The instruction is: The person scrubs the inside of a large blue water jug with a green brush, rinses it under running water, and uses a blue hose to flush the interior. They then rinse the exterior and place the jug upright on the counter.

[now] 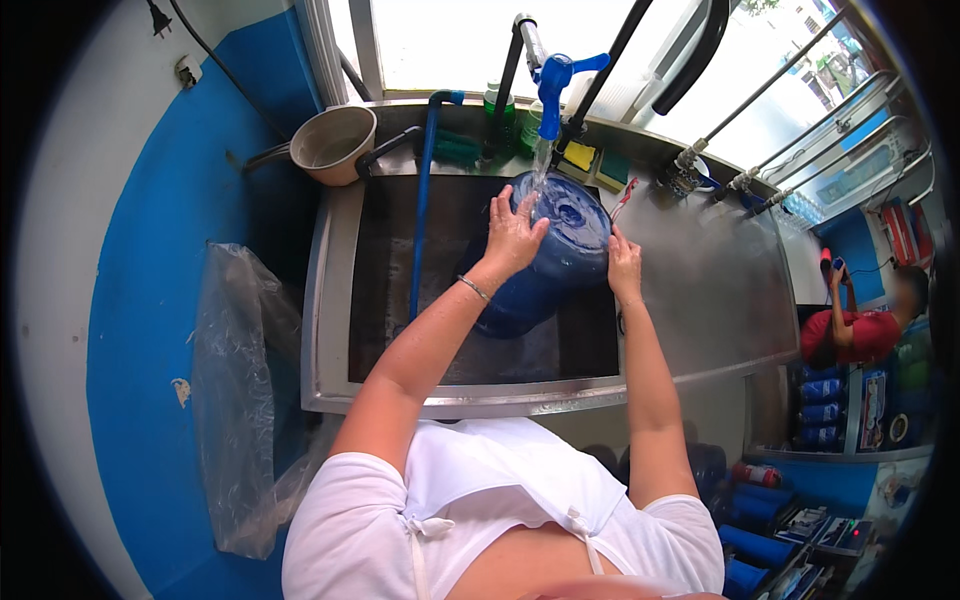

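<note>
A large blue plastic water jug (551,274) is tilted in the stainless steel sink (480,360), its round base facing up beneath a blue-handled tap (555,82). Water runs from the tap onto the base. My left hand (514,236) lies with spread fingers on the near left edge of the base, close to the stream; a bracelet is on that wrist. My right hand (624,262) rests against the jug's right side, fingertips at the rim of the base. The jug's neck is hidden from view.
A blue pipe (426,210) crosses the sink's left part. A tan bucket (334,150) of water stands back left. Sponges (580,156) and green bottles (531,124) line the back ledge. Clear plastic sheeting (236,390) hangs at left. A person in red (855,330) is at far right.
</note>
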The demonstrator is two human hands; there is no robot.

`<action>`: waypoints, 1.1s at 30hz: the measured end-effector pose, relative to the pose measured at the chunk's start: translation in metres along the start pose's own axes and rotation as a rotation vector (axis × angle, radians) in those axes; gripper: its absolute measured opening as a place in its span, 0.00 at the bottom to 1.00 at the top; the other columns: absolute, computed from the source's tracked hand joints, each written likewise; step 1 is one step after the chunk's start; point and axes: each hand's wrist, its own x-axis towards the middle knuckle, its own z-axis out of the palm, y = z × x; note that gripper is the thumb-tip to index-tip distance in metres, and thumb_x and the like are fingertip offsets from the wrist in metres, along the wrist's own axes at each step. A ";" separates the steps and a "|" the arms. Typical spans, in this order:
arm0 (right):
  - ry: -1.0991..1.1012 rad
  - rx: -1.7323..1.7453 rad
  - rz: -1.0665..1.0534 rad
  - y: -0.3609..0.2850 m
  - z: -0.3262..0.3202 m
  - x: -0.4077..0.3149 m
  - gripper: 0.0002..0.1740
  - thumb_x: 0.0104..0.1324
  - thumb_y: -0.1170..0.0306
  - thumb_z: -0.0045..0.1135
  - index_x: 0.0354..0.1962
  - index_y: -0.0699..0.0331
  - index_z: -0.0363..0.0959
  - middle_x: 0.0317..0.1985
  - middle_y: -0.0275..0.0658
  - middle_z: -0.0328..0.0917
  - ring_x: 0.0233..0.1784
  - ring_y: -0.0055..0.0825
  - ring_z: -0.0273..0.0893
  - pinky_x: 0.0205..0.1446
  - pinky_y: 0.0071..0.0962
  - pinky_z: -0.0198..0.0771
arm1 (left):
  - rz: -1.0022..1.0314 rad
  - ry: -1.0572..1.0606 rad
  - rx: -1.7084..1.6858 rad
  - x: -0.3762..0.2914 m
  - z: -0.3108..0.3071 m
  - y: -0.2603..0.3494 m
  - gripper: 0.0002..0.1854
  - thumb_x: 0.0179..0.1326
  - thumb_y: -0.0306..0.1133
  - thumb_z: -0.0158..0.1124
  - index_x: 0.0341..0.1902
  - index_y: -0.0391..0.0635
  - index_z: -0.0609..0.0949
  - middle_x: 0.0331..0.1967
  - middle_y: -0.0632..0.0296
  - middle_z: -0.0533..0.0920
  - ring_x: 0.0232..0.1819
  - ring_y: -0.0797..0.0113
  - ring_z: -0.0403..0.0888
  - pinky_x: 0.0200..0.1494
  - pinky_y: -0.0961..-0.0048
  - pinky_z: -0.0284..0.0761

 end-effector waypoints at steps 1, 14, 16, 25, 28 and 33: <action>-0.009 0.023 0.020 0.008 -0.008 -0.012 0.27 0.78 0.52 0.39 0.67 0.52 0.66 0.53 0.58 0.71 0.59 0.52 0.68 0.67 0.43 0.63 | -0.038 -0.003 -0.083 -0.006 0.003 0.016 0.30 0.65 0.46 0.59 0.67 0.45 0.70 0.67 0.34 0.60 0.71 0.37 0.54 0.73 0.45 0.52; -0.087 0.115 0.195 0.019 -0.026 -0.024 0.27 0.74 0.51 0.45 0.65 0.53 0.65 0.55 0.51 0.78 0.60 0.51 0.74 0.63 0.42 0.67 | -0.461 -0.055 -0.482 -0.021 -0.037 0.007 0.34 0.60 0.32 0.62 0.70 0.43 0.64 0.50 0.50 0.76 0.45 0.53 0.80 0.48 0.60 0.79; -0.128 0.053 0.200 0.007 -0.033 -0.012 0.31 0.74 0.46 0.41 0.67 0.52 0.64 0.53 0.52 0.79 0.59 0.52 0.75 0.65 0.41 0.66 | -0.679 -0.122 -0.846 -0.028 -0.042 -0.004 0.38 0.60 0.30 0.60 0.74 0.43 0.59 0.47 0.52 0.77 0.42 0.60 0.81 0.42 0.65 0.80; -0.270 -0.184 0.133 -0.109 -0.010 0.020 0.28 0.71 0.37 0.39 0.61 0.32 0.72 0.67 0.52 0.63 0.74 0.53 0.57 0.70 0.69 0.46 | -0.863 -0.720 -0.938 -0.151 -0.076 0.091 0.36 0.63 0.24 0.50 0.77 0.41 0.58 0.35 0.57 0.79 0.22 0.68 0.79 0.28 0.72 0.79; -0.333 0.140 -0.343 -0.140 -0.005 0.009 0.21 0.73 0.45 0.45 0.47 0.43 0.82 0.62 0.50 0.69 0.72 0.45 0.61 0.75 0.63 0.43 | -0.682 -0.967 -1.037 -0.162 -0.086 0.105 0.27 0.60 0.21 0.49 0.65 0.40 0.76 0.33 0.59 0.81 0.23 0.71 0.78 0.29 0.75 0.78; -1.048 0.738 -0.485 -0.149 -0.040 -0.020 0.29 0.74 0.58 0.49 0.17 0.67 0.77 0.30 0.40 0.80 0.44 0.30 0.80 0.65 0.44 0.66 | -0.467 -0.788 -1.140 -0.122 -0.138 0.084 0.24 0.54 0.18 0.46 0.51 0.40 0.85 0.30 0.63 0.81 0.26 0.77 0.77 0.30 0.80 0.76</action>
